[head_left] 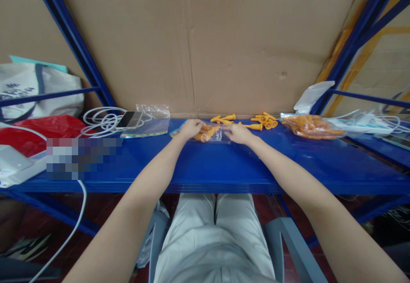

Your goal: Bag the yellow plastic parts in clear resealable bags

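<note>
Both my hands rest on the blue shelf point(224, 167) at its far middle, on either side of a small clear plastic bag point(218, 137) with several orange plastic cones point(207, 133) in it. My left hand point(191, 128) has its fingers closed on the bag's left end and the cones there. My right hand point(238, 134) pinches the bag's right edge. Loose orange cones point(261, 122) lie just behind my hands, near the cardboard back wall.
A larger clear bag of orange cones point(309, 126) lies at the right, with white cables point(368, 120) beyond it. At the left lie empty clear bags point(150, 120), a phone point(130, 119), coiled white cable point(99, 120), a red bag point(41, 131) and a white tote point(32, 90).
</note>
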`<move>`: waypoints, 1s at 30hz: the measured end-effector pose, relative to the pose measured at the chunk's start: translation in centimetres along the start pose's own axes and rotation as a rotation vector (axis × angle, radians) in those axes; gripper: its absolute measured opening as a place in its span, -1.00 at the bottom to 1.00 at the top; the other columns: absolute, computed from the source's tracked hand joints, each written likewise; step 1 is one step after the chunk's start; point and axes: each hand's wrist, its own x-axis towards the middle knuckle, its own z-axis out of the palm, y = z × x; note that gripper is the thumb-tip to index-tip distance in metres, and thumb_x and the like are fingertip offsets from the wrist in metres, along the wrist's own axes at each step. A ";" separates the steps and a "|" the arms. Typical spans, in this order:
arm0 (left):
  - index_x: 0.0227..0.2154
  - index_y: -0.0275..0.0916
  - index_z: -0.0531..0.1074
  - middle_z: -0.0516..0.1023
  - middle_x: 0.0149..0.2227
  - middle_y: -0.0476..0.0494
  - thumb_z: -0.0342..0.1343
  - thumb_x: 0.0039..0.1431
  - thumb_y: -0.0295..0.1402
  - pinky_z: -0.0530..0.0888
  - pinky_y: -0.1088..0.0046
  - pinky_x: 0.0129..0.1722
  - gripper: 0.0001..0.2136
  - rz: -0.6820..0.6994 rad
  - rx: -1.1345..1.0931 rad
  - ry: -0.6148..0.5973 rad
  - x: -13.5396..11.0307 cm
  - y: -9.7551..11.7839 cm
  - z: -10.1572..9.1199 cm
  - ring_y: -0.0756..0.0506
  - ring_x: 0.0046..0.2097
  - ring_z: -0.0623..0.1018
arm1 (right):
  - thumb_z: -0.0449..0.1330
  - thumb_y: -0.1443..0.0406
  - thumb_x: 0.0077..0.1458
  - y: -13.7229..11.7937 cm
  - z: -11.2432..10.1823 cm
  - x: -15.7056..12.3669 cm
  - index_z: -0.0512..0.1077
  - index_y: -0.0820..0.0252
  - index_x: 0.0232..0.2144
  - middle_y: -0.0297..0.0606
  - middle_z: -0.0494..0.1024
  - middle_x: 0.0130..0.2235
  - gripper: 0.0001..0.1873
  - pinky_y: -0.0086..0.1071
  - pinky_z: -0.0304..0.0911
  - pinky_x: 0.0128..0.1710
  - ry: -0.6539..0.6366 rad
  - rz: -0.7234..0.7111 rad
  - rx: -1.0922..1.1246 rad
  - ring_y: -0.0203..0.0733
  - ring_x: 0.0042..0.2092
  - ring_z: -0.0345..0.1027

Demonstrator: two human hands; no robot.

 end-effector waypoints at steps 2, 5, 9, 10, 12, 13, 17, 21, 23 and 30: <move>-0.17 -0.19 0.62 0.65 -0.07 -0.08 -0.08 0.26 -0.38 0.45 0.49 -0.03 -0.66 -0.009 0.030 -0.012 0.1 -0.1 0.0 -0.12 0.00 0.58 | 0.02 0.32 0.27 0.7 -0.9 -0.3 0.50 0.17 0.03 -0.07 0.51 0.12 -0.63 -0.12 0.24 0.16 0.072 0.170 -0.084 0.03 0.17 0.36; -0.15 -0.18 0.62 0.65 -0.05 -0.09 -0.07 0.27 -0.37 0.45 0.50 -0.03 -0.67 -0.037 0.097 -0.006 0.3 -0.5 0.1 -0.12 0.00 0.58 | 0.02 0.33 0.26 2.3 -1.5 -0.6 0.45 0.20 0.11 -0.07 0.45 0.19 -0.59 -0.19 0.23 0.18 0.142 0.349 -0.139 0.01 0.21 0.32; -0.15 -0.17 0.62 0.65 -0.06 -0.12 -0.09 0.28 -0.38 0.45 0.49 -0.04 -0.66 -0.055 0.159 0.034 0.4 -1.0 0.3 -0.13 -0.01 0.58 | 0.00 0.34 0.28 5.0 -0.9 -0.4 0.32 0.40 0.22 0.09 0.35 0.25 -0.51 -0.28 0.20 0.20 0.113 0.461 -0.098 0.01 0.24 0.28; -0.13 -0.18 0.62 0.65 -0.06 -0.13 -0.09 0.28 -0.39 0.45 0.49 -0.04 -0.65 -0.061 0.166 0.047 0.4 -1.1 0.4 -0.14 -0.01 0.59 | -0.01 0.33 0.29 5.6 -0.6 -0.4 0.30 0.42 0.23 0.11 0.34 0.25 -0.50 -0.29 0.18 0.21 0.093 0.471 -0.087 0.00 0.26 0.26; -0.11 -0.20 0.61 0.64 -0.05 -0.17 -0.10 0.28 -0.40 0.45 0.49 -0.05 -0.64 -0.074 0.178 0.069 0.4 -1.2 0.5 -0.15 0.00 0.59 | -0.02 0.31 0.31 6.2 -0.3 -0.2 0.30 0.41 0.23 0.10 0.34 0.25 -0.50 -0.31 0.15 0.22 0.040 0.476 -0.075 -0.02 0.27 0.24; -0.11 -0.21 0.61 0.64 -0.05 -0.18 -0.10 0.28 -0.40 0.45 0.49 -0.06 -0.64 -0.082 0.183 0.074 0.4 -1.3 0.5 -0.15 0.00 0.59 | -0.02 0.30 0.31 6.4 -0.2 -0.1 0.32 0.40 0.22 0.10 0.34 0.25 -0.51 -0.31 0.15 0.22 0.021 0.475 -0.072 -0.02 0.27 0.24; -0.13 -0.24 0.62 0.64 -0.06 -0.21 -0.10 0.28 -0.38 0.46 0.47 -0.05 -0.65 -0.096 0.191 0.073 0.4 -1.4 0.5 -0.17 0.00 0.59 | -0.06 0.20 0.34 6.0 -0.4 0.2 0.38 0.36 0.15 0.09 0.42 0.19 -0.52 -0.26 0.18 0.18 0.008 0.510 -0.067 0.00 0.24 0.29; -0.12 -0.27 0.61 0.63 -0.04 -0.22 -0.08 0.28 -0.40 0.45 0.46 -0.01 -0.66 -0.080 0.120 0.073 0.4 -1.3 0.4 -0.17 0.02 0.58 | -0.06 0.13 0.34 5.1 -0.8 0.2 0.44 0.27 0.07 0.01 0.53 0.09 -0.53 -0.29 0.27 0.05 -0.028 0.517 -0.033 -0.03 0.13 0.41; -0.11 -0.26 0.60 0.62 -0.01 -0.20 -0.08 0.25 -0.44 0.43 0.47 0.03 -0.66 -0.080 0.058 0.102 0.3 -1.3 0.4 -0.15 0.04 0.57 | 0.02 0.16 0.30 4.7 -1.0 0.1 0.46 0.23 0.04 -0.05 0.56 0.05 -0.60 -0.35 0.29 -0.02 -0.065 0.454 -0.041 -0.08 0.06 0.45; -0.08 -0.28 0.54 0.59 0.02 -0.26 -0.09 0.26 -0.45 0.38 0.37 0.14 -0.68 -0.138 0.026 0.274 0.1 -1.1 0.1 -0.17 0.11 0.52 | 0.06 0.21 0.24 3.6 -2.5 -0.7 0.46 0.27 0.06 0.05 0.53 0.07 -0.58 -0.24 0.28 0.02 -0.022 0.482 -0.158 0.05 0.13 0.40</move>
